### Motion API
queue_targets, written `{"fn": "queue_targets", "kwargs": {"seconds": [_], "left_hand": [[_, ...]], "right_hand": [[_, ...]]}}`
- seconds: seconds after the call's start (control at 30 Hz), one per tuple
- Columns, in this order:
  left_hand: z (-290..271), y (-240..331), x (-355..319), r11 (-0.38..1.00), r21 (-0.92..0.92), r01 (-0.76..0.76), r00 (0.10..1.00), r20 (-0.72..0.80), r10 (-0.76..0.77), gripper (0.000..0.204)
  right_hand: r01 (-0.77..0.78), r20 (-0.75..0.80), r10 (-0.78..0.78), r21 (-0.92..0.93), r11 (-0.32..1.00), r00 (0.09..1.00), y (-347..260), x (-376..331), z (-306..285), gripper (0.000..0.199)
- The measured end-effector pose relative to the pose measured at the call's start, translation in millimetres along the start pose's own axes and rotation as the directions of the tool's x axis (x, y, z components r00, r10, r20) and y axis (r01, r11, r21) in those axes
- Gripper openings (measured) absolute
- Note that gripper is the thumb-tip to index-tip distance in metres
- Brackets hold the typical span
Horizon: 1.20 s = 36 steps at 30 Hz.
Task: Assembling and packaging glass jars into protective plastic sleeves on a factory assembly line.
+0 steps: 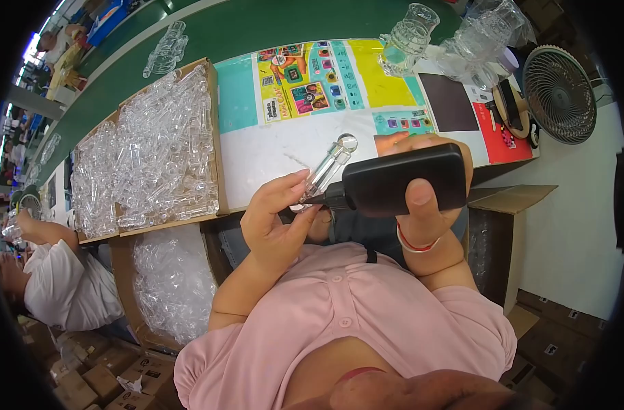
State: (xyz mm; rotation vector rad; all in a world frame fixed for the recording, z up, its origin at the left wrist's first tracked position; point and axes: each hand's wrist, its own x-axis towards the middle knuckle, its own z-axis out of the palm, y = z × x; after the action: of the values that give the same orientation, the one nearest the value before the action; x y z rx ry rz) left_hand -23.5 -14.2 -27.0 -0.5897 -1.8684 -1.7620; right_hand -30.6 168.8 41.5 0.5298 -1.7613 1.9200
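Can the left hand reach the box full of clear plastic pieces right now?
Probably not yet: the left hand is busy pinching a clear tube. The cardboard box of clear pieces lies close on its left with nothing between.

A colourful printed sheet (325,78) lies flat on the far middle of the table, with teal, yellow and orange panels and small pictures. To its right lies a dark rectangular panel (448,102) beside a red card (507,140). Brown cardboard boxes (86,383) with small labels are stacked on the near left floor, and more (558,342) stand near right.
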Motion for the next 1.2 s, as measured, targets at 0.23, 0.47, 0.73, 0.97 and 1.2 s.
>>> {"fn": "queue_targets", "kwargs": {"seconds": [0.23,0.47,0.73,0.97,1.2], "left_hand": [[-1.3,0.2,-2.0,0.999,0.042,-0.010,1.000,0.012,0.009,0.039],[-0.4,0.8,0.1,0.996,0.085,-0.007,1.000,0.024,0.005,0.039],[-0.9,1.0,1.8,0.986,0.166,0.004,0.999,0.030,-0.009,0.040],[-2.6,-0.4,2.2,0.980,0.200,-0.013,0.998,0.056,0.001,0.042],[-5.7,5.2,1.5,0.975,0.199,0.100,0.986,0.112,-0.124,0.041]], "right_hand": [[-0.066,-0.064,0.064,-0.031,0.997,0.996,-1.2,1.0,3.2,0.045],[0.020,0.100,-0.021,0.009,1.000,0.995,-0.5,4.0,-8.7,0.038],[0.227,0.298,-0.135,-0.300,0.927,0.945,-13.2,2.1,-12.9,0.041],[0.312,0.420,-0.192,-0.237,0.920,0.887,-22.3,-1.0,-14.4,0.049],[0.276,0.447,-0.128,-0.283,0.919,0.885,-29.7,-6.5,-16.7,0.048]]}}
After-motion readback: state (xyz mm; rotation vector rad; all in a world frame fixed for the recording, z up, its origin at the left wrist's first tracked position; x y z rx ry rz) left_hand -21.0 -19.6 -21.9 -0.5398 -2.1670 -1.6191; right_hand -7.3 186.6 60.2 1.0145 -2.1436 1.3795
